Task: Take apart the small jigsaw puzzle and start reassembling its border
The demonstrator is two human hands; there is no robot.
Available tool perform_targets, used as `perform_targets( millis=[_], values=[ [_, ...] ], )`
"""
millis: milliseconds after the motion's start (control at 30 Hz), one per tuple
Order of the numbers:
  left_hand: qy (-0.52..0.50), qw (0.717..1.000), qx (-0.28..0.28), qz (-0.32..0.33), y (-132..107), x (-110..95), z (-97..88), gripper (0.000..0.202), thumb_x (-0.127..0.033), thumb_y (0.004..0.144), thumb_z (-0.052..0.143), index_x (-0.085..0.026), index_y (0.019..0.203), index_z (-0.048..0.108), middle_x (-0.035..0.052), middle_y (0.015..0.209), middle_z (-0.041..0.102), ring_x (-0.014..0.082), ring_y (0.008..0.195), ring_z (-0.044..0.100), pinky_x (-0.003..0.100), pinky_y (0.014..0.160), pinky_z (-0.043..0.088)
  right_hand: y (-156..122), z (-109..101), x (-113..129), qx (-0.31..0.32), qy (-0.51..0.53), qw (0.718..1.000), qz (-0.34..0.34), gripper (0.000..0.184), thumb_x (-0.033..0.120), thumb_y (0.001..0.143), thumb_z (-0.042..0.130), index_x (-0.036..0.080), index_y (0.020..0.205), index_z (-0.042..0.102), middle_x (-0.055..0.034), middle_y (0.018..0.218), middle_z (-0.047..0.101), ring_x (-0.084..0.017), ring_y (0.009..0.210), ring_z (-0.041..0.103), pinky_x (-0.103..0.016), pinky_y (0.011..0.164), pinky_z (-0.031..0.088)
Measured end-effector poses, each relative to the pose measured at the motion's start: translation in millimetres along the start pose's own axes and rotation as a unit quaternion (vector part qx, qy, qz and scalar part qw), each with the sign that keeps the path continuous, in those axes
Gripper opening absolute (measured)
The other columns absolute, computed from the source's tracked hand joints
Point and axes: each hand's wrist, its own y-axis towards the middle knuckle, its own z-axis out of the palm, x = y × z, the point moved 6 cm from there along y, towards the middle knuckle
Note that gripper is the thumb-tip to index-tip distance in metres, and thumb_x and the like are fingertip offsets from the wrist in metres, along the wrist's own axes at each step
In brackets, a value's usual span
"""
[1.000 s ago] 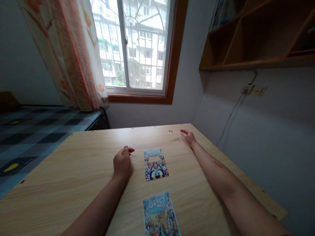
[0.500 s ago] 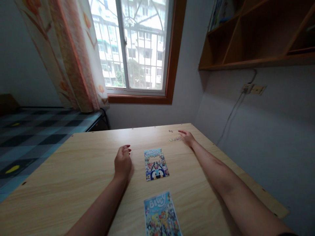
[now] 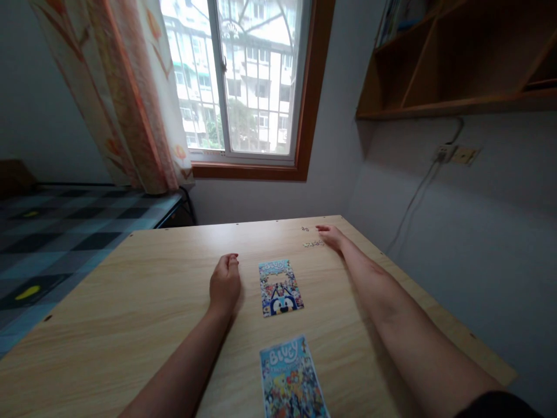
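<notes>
A small jigsaw puzzle (image 3: 281, 287) with a blue cartoon dog lies mid-table, with a gap near its top. My left hand (image 3: 225, 284) rests just left of it, its fingers curled loosely and holding nothing I can see. My right hand (image 3: 332, 236) reaches to the far right of the table, palm down, fingers stretched out beside a few loose puzzle pieces (image 3: 312, 244). A further tiny piece (image 3: 305, 229) lies just beyond. A printed picture card (image 3: 290, 380) with the same cartoon design lies close to me.
The wooden table (image 3: 130, 302) stands against a grey wall. A bed with a checked cover (image 3: 65, 226) is at the left. Behind are a window (image 3: 243, 81) with a curtain (image 3: 126, 93); wall shelves (image 3: 456, 58) and a socket with cable (image 3: 452, 154) are at the right.
My left hand's fingers have curled in closer to the palm. The right hand stays by the loose pieces. The view has shifted slightly.
</notes>
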Motion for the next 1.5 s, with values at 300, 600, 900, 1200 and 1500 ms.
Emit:
perform_targets(
  millis=[300, 600, 900, 1200, 1500],
  values=[
    [0.002, 1.000, -0.003, 0.003, -0.1, 0.2, 0.5, 0.037, -0.043, 0.091, 0.037, -0.021, 0.103, 0.064, 0.0104, 0.105, 0.072, 0.0273, 0.101, 0.065, 0.038, 0.090, 0.048, -26.3, -13.6, 20.7, -0.021, -0.016, 0.998, -0.058, 0.034, 0.033, 0.075, 0.073, 0.014, 0.103, 0.075, -0.0136, 0.110, 0.074, -0.022, 0.101, 0.069, -0.034, 0.090, 0.054],
    [-0.003, 1.000, 0.005, 0.004, -1.2, -1.9, 2.2, 0.036, -0.042, 0.091, 0.038, -0.020, 0.104, 0.064, 0.0113, 0.107, 0.072, 0.0277, 0.101, 0.065, 0.039, 0.090, 0.047, -57.7, -18.1, 51.1, -0.096, -0.185, 0.960, -0.187, 0.032, 0.042, 0.084, 0.064, 0.018, 0.098, 0.078, -0.0127, 0.120, 0.069, -0.030, 0.128, 0.053, -0.049, 0.117, 0.030],
    [-0.003, 1.000, -0.002, 0.007, -5.1, -2.1, 5.9, 0.036, -0.040, 0.092, 0.039, -0.019, 0.104, 0.065, 0.0107, 0.107, 0.072, 0.0265, 0.102, 0.064, 0.038, 0.091, 0.046, -87.2, 34.9, 83.7, 0.007, -0.502, 0.817, -0.284, 0.031, 0.048, 0.091, 0.062, 0.024, 0.098, 0.080, -0.0099, 0.146, 0.053, -0.035, 0.147, 0.026, -0.066, 0.118, 0.006],
    [-0.010, 1.000, -0.002, 0.020, -5.1, -4.2, 7.0, 0.034, -0.039, 0.092, 0.040, -0.018, 0.103, 0.065, 0.0102, 0.106, 0.071, 0.0250, 0.099, 0.064, 0.036, 0.090, 0.047, -90.4, 41.1, 87.5, 0.073, -0.485, 0.831, -0.263, 0.018, 0.036, 0.086, 0.068, 0.025, 0.091, 0.081, -0.0069, 0.146, 0.053, -0.034, 0.141, 0.035, -0.057, 0.116, 0.022],
    [-0.035, 0.999, -0.022, 0.021, -6.2, -7.4, 3.0, 0.033, -0.037, 0.092, 0.040, -0.017, 0.099, 0.066, 0.0083, 0.097, 0.071, 0.0221, 0.093, 0.065, 0.031, 0.081, 0.049, -98.1, 44.3, 95.8, 0.115, -0.387, 0.882, -0.242, 0.015, 0.032, 0.077, 0.073, 0.018, 0.082, 0.076, -0.0099, 0.090, 0.072, -0.024, 0.091, 0.061, -0.036, 0.088, 0.046]
  ],
)
